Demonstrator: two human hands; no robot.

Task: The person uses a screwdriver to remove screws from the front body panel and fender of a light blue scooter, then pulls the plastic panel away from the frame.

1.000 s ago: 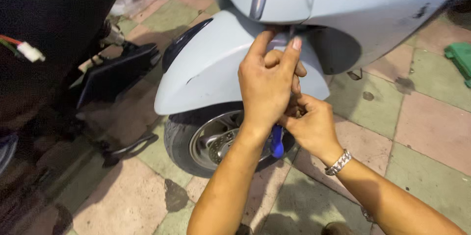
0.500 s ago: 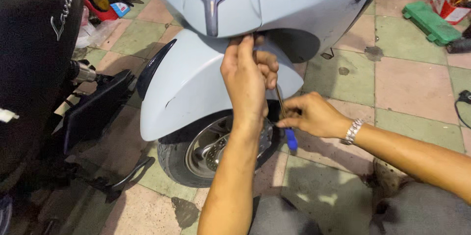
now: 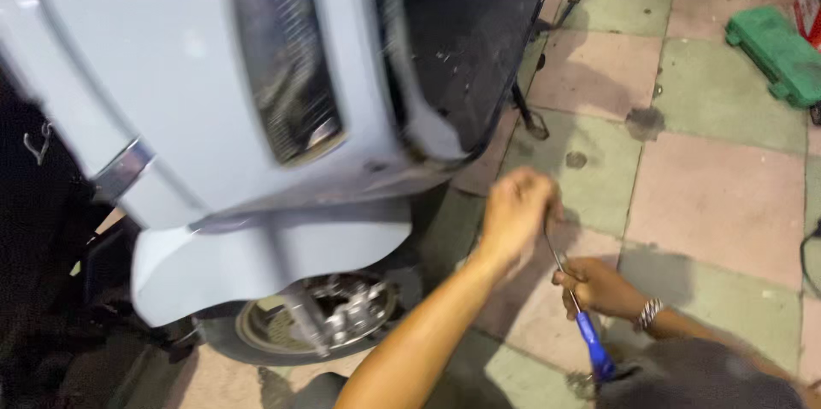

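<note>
R hand point(image 3: 599, 288) is gripping a blue-handled screwdriver point(image 3: 581, 317), shaft angling up toward the L hand point(image 3: 516, 211), which is curling shut near the tip, just beside the pale scooter's front fender point(image 3: 256, 268). Can't tell if L is pinching anything. Risk, imo: tip slipping w/ the blurred, shifting view, jabbing L fingers or scratching the panel.

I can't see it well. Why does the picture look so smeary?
Head view: motion blur smears the pale scooter body, the left hand and the right hand holding a blue-handled screwdriver; dark shadows lie on the tiled floor.
</note>
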